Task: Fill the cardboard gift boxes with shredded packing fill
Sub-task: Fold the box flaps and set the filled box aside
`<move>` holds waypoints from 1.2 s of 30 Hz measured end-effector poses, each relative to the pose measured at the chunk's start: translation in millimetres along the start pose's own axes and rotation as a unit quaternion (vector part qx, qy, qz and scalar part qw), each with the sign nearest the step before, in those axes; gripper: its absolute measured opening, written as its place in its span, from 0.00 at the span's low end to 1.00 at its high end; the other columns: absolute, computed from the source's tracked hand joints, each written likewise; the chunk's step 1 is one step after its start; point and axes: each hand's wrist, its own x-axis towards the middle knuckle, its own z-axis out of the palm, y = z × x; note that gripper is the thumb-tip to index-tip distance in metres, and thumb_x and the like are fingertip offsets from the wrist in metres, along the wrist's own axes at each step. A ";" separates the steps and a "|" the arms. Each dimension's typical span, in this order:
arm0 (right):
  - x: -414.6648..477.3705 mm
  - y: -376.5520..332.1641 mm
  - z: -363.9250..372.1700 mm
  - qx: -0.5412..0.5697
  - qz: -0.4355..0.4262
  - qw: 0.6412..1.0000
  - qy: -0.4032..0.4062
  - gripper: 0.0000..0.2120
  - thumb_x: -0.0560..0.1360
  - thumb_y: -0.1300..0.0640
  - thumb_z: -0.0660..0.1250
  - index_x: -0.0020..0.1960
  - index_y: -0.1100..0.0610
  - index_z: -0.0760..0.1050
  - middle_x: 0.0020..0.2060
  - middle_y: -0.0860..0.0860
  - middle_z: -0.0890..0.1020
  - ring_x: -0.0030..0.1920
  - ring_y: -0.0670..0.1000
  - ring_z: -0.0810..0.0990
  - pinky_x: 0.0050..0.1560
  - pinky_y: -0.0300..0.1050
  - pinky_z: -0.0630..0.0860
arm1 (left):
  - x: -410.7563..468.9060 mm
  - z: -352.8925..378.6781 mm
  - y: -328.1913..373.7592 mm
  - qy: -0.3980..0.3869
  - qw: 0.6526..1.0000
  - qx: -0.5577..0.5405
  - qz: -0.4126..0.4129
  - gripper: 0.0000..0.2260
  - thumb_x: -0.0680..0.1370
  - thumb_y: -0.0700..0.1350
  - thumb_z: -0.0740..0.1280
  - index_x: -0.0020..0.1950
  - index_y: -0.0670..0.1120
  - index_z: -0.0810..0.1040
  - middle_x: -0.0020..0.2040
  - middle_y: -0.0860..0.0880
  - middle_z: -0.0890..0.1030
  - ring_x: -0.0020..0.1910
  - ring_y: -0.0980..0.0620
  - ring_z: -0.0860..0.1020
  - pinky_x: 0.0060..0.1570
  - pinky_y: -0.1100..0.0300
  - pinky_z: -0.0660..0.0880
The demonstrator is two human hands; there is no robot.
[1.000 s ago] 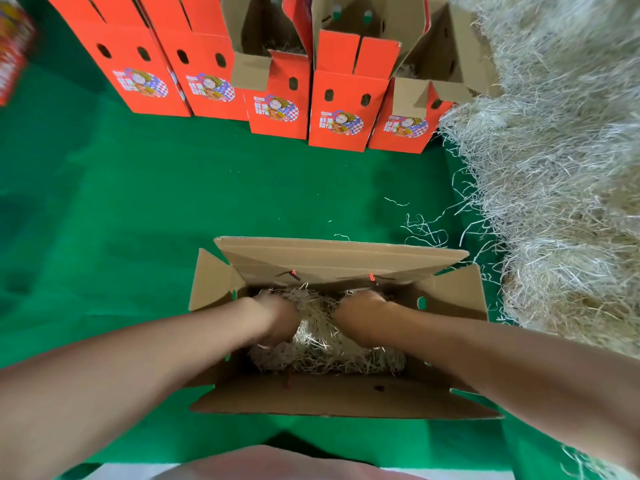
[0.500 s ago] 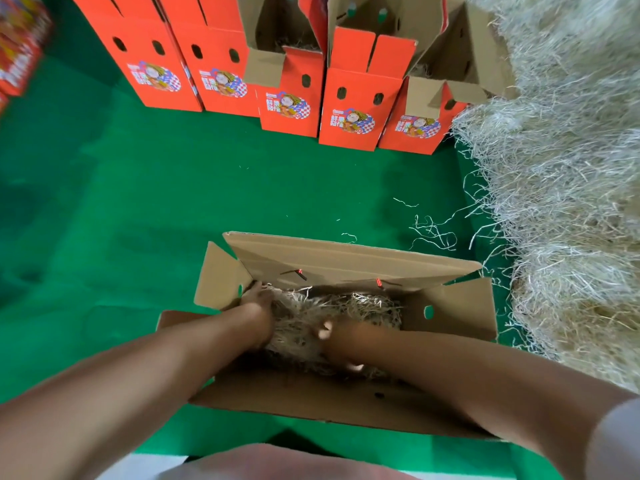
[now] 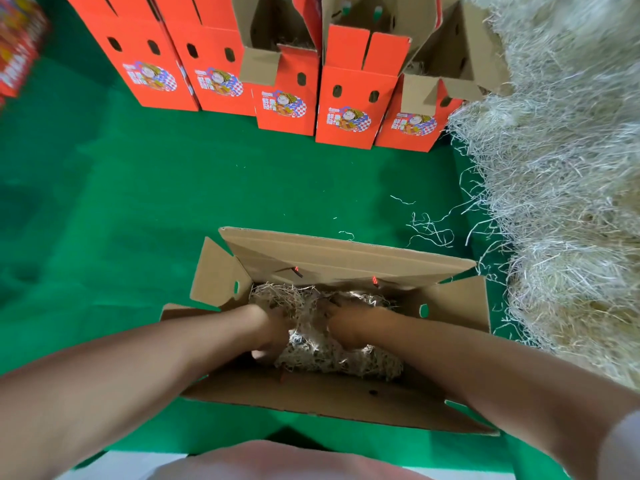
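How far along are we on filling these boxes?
Done: five orange boxes stand at the back. Strands show in two open ones, but their levels are hidden. In hand: the left hand and right hand are sunk in the fill inside the front box, whose flaps are open. Left: probably topping it up and closing it. A big pile lies on the right.

No text legible. Orange gift boxes in far row: each front bears printed emblem with cartoon figure, blue-white checks, small wordmark above and large characters at left, all too blurred to read. Red printed stack far left: lettering unreadable.
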 end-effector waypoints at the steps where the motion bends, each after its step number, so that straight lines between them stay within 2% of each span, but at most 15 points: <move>1: 1.8 4.6 1.0 0.025 0.003 1.000 -0.010 0.32 0.76 0.65 0.60 0.76 0.51 0.54 0.76 0.54 0.46 0.74 0.61 0.51 0.68 0.57 0.63 | 0.8 3.6 0.1 -0.046 0.999 -0.029 0.002 0.17 0.75 0.38 0.66 0.64 0.39 0.74 0.72 0.41 0.63 0.71 0.41 0.61 0.66 0.45 0.65; 3: 1.2 10.1 -0.7 0.121 -0.001 0.993 -0.009 0.37 0.74 0.69 0.58 0.76 0.46 0.50 0.76 0.52 0.49 0.73 0.59 0.58 0.65 0.53 0.67 | -0.3 10.2 -1.1 -0.103 0.993 -0.063 0.006 0.15 0.76 0.36 0.64 0.62 0.37 0.74 0.67 0.38 0.70 0.66 0.41 0.68 0.64 0.49 0.67; 7: -12.2 13.6 -22.2 0.296 -0.028 0.950 0.091 0.26 0.74 0.72 0.57 0.67 0.51 0.71 0.67 0.50 0.72 0.64 0.50 0.72 0.59 0.42 0.69 | -4.0 4.1 -4.1 -0.035 0.999 -0.017 0.028 0.11 0.74 0.35 0.65 0.55 0.36 0.77 0.55 0.39 0.78 0.55 0.40 0.77 0.53 0.48 0.74; 9: -21.6 14.4 -30.0 0.266 0.009 0.955 0.129 0.17 0.75 0.69 0.60 0.58 0.54 0.77 0.57 0.51 0.78 0.54 0.49 0.76 0.51 0.41 0.72 | -5.5 -10.0 -2.3 0.002 0.999 -0.001 0.035 0.10 0.72 0.35 0.67 0.53 0.36 0.78 0.50 0.40 0.78 0.51 0.41 0.79 0.44 0.52 0.76; 11: -31.8 13.8 -28.6 0.164 0.026 0.983 0.079 0.11 0.75 0.67 0.61 0.55 0.59 0.76 0.48 0.53 0.79 0.43 0.49 0.75 0.43 0.41 0.70 | -5.5 -25.1 0.2 0.054 0.998 -0.007 0.026 0.12 0.72 0.35 0.68 0.55 0.37 0.76 0.54 0.39 0.77 0.53 0.42 0.78 0.48 0.52 0.78; 13: -37.8 10.5 -16.6 0.072 0.027 0.995 -0.062 0.16 0.76 0.65 0.61 0.63 0.61 0.71 0.54 0.55 0.77 0.51 0.53 0.77 0.47 0.44 0.73 | -4.8 -37.4 1.4 0.083 0.996 -0.028 0.020 0.17 0.73 0.35 0.67 0.62 0.38 0.74 0.59 0.40 0.75 0.56 0.42 0.77 0.51 0.53 0.78; 15: -36.9 8.2 -2.6 0.017 0.017 0.987 -0.160 0.25 0.77 0.63 0.60 0.73 0.56 0.61 0.68 0.56 0.68 0.66 0.58 0.69 0.61 0.52 0.71 | -0.7 -43.2 2.7 0.084 0.996 -0.031 0.023 0.21 0.75 0.36 0.66 0.68 0.41 0.69 0.63 0.42 0.73 0.60 0.43 0.75 0.54 0.53 0.77; 17: -33.1 6.2 3.7 0.023 -0.012 0.990 -0.142 0.28 0.78 0.62 0.59 0.76 0.53 0.55 0.71 0.57 0.65 0.66 0.58 0.69 0.61 0.51 0.69 | 4.2 -46.1 5.7 0.091 0.995 -0.011 0.036 0.25 0.75 0.38 0.66 0.71 0.44 0.66 0.69 0.44 0.68 0.67 0.43 0.69 0.60 0.51 0.73; 20: -29.3 2.6 8.0 0.123 -0.044 0.986 -0.104 0.36 0.75 0.67 0.60 0.77 0.48 0.48 0.69 0.57 0.67 0.46 0.52 0.75 0.41 0.41 0.71 | 12.4 -41.8 8.0 0.074 0.995 0.019 0.061 0.35 0.72 0.40 0.71 0.75 0.47 0.58 0.75 0.45 0.57 0.74 0.43 0.57 0.66 0.45 0.65; 21: -29.9 2.0 9.3 0.124 -0.046 0.986 -0.104 0.39 0.75 0.68 0.60 0.76 0.46 0.46 0.71 0.57 0.65 0.48 0.53 0.75 0.41 0.41 0.71 | 15.1 -39.3 7.9 0.059 0.996 0.013 0.060 0.38 0.70 0.40 0.72 0.76 0.49 0.56 0.76 0.45 0.53 0.75 0.43 0.53 0.68 0.42 0.61; 22: -30.8 1.9 11.6 0.111 -0.040 0.988 -0.103 0.39 0.75 0.68 0.60 0.76 0.45 0.45 0.73 0.56 0.59 0.57 0.56 0.74 0.48 0.44 0.73 | 17.1 -35.7 7.7 0.047 0.997 -0.005 0.055 0.40 0.70 0.40 0.72 0.76 0.51 0.54 0.77 0.45 0.50 0.75 0.43 0.49 0.70 0.41 0.56; 24: -34.7 1.0 13.8 0.071 -0.028 0.991 -0.112 0.35 0.76 0.66 0.59 0.76 0.45 0.49 0.75 0.55 0.54 0.71 0.58 0.63 0.64 0.49 0.68 | 21.7 -27.6 7.5 0.033 0.998 -0.041 0.047 0.39 0.72 0.41 0.70 0.76 0.58 0.51 0.77 0.47 0.46 0.75 0.45 0.43 0.71 0.39 0.46; 28: -43.1 -2.2 16.0 -0.027 0.003 0.992 -0.127 0.18 0.77 0.61 0.61 0.67 0.59 0.70 0.66 0.57 0.70 0.63 0.58 0.72 0.55 0.50 0.73 | 25.7 -18.9 3.9 0.010 0.999 0.011 0.037 0.40 0.73 0.44 0.69 0.75 0.62 0.49 0.77 0.50 0.40 0.74 0.46 0.38 0.68 0.34 0.39; 33: -42.7 -6.1 24.2 -0.071 0.040 0.984 -0.156 0.18 0.78 0.58 0.60 0.67 0.58 0.69 0.67 0.57 0.67 0.65 0.58 0.70 0.60 0.53 0.72 | 21.5 -25.0 -3.2 -0.006 1.000 0.002 0.003 0.37 0.75 0.46 0.66 0.75 0.62 0.47 0.76 0.49 0.38 0.74 0.48 0.37 0.71 0.41 0.41; 36: -39.5 -4.0 23.9 -0.091 0.049 0.979 -0.173 0.17 0.78 0.56 0.59 0.67 0.56 0.69 0.66 0.56 0.69 0.65 0.59 0.69 0.61 0.55 0.70 | 22.1 -24.9 -1.8 -0.030 0.999 0.023 -0.014 0.32 0.76 0.49 0.65 0.76 0.56 0.53 0.77 0.46 0.41 0.74 0.48 0.37 0.71 0.42 0.42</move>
